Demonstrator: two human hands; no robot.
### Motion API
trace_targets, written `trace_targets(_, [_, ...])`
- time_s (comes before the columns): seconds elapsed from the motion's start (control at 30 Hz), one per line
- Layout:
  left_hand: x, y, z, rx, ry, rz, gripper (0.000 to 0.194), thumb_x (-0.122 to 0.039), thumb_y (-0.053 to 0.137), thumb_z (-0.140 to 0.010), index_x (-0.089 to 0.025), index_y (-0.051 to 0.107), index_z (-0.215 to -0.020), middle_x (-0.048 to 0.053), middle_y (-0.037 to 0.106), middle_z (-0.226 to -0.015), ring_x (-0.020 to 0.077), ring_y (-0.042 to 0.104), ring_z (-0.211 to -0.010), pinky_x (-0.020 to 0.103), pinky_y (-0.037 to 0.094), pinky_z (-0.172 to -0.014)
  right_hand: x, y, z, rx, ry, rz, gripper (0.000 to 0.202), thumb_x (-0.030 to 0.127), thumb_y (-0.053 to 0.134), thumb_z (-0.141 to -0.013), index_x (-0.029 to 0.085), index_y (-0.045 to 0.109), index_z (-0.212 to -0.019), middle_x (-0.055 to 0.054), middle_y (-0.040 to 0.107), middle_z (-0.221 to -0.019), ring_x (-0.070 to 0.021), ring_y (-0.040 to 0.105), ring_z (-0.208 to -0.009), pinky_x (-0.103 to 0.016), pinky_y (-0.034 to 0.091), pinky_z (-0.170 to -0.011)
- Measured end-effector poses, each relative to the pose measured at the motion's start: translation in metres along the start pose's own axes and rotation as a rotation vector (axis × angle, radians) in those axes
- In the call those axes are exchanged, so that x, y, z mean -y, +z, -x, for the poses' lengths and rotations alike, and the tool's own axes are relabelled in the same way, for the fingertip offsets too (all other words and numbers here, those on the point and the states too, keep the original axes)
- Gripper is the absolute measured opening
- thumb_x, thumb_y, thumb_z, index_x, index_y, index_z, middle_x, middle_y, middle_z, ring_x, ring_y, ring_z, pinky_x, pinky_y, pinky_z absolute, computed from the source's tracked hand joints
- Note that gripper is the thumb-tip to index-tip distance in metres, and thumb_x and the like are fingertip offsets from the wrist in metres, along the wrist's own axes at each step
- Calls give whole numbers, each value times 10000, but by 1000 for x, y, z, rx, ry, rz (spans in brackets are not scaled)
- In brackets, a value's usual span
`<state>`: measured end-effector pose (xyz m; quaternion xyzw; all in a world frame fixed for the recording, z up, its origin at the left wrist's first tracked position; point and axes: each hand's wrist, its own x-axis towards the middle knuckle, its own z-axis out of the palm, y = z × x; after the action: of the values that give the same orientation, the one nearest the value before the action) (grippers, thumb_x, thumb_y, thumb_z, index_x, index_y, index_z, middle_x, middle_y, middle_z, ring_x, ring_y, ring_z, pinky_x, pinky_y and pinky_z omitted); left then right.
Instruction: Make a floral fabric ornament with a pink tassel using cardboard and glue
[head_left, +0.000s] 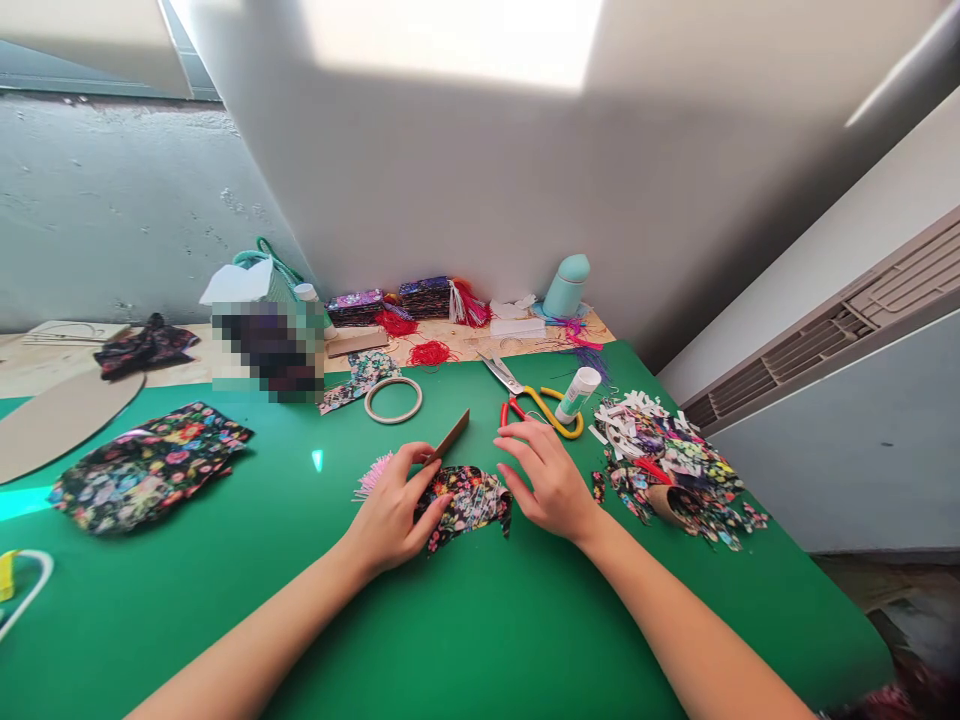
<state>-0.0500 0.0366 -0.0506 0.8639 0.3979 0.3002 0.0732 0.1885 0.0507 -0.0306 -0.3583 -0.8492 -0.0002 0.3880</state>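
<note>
My left hand [394, 510] pinches a small flat piece of brown cardboard [452, 436], tilted up above the green mat. Beneath and beside those fingers lies a black floral fabric piece [472, 502] with pale threads on it. My right hand [553, 480] is open, its fingers apart and curved at the fabric's right edge; whether they touch it I cannot tell. Just beyond are scissors [531, 398] with red and yellow handles and a white glue stick [577, 394]. Pink tassel threads [371, 477] show behind my left hand.
On the green mat [450, 640] sit a tape roll [393, 400], a larger floral fabric piece [154, 468] and a scrap heap [675, 465]. A cardboard oval [64, 420] lies left. Against the wall are floral stacks [424, 298], red thread [430, 353] and a teal bottle [567, 287].
</note>
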Motion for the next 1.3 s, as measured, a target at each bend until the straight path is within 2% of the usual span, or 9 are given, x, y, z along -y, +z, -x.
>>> trace_targets(0.13, [-2, -2, 1, -21, 64, -7, 308, -203, 448, -889, -115, 509, -1178, 155, 513, -1102, 254, 542, -1028, 416, 502, -872, 0, 4, 2, 59, -45, 37, 337, 121, 472, -863, 167, 521, -1194, -140, 604, -1097, -253, 546, -1066, -483, 487, -930])
trace_targets(0.27, [-7, -5, 1, -18, 242, -20, 282, -128, 450, -859, -93, 498, -1135, 168, 527, -1103, 273, 514, -1091, 467, 463, -953, 3, 8, 2, 42, -78, 125, 409, 72, 439, -867, 180, 489, -1258, -154, 544, -1237, -254, 473, -1202, -475, 461, -980])
trace_targets(0.4, [-11, -4, 0, 7, 379, -4, 318, -111, 441, -842, -85, 474, -1157, 176, 532, -1111, 274, 506, -1113, 477, 457, -969, 8, 8, 0, 79, -144, 184, 272, 101, 426, -901, 200, 599, -1085, -79, 675, -993, -199, 615, -947, -461, 441, -983])
trace_targets(0.53, [-11, -3, 0, -8, 289, -72, 386, -136, 475, -844, -106, 439, -1228, 196, 485, -1179, 288, 495, -1098, 486, 473, -909, 4, 0, -2, 76, -55, 179, 232, 73, 440, -872, 195, 627, -934, -41, 705, -835, -176, 636, -752, -435, 462, -911])
trace_targets(0.67, [-9, -3, -2, 39, 251, -50, 332, -136, 469, -843, -121, 443, -1174, 139, 583, -1004, 234, 560, -909, 446, 479, -838, -3, -12, -1, 49, 131, 9, 124, 139, 530, -847, 215, 620, -884, -17, 722, -804, -176, 649, -702, -410, 475, -869])
trace_targets(0.83, [-9, -2, -3, 85, 262, -5, 281, -112, 433, -842, -131, 448, -1122, 74, 623, -839, 184, 576, -739, 416, 465, -821, 0, -18, -1, 433, 198, -88, 74, 155, 616, -769, 225, 637, -779, 21, 687, -690, -159, 614, -644, -295, 460, -698])
trace_targets(0.97, [-8, -1, -2, 65, 265, 10, 273, -96, 432, -835, -132, 456, -1105, 65, 634, -835, 170, 583, -716, 409, 457, -837, 4, -18, -3, 633, 231, 39, 73, 187, 605, -746, 217, 610, -680, 21, 645, -619, -144, 562, -577, -252, 306, -531])
trace_targets(1.17, [-9, -1, -3, 65, 260, 6, 230, -100, 428, -827, -141, 486, -1046, 59, 624, -796, 172, 584, -713, 404, 461, -826, -1, -23, -5, 572, 349, 265, 116, 185, 501, -783, 179, 573, -692, -27, 645, -655, -142, 526, -569, -266, 213, -537])
trace_targets(1.3, [-9, -1, -4, 61, 262, 0, 223, -90, 432, -819, -135, 496, -1028, 61, 623, -790, 175, 589, -719, 403, 459, -827, 2, -24, -5, 581, 270, 97, 119, 206, 512, -786, 186, 543, -673, 1, 611, -620, -124, 498, -558, -253, 229, -541])
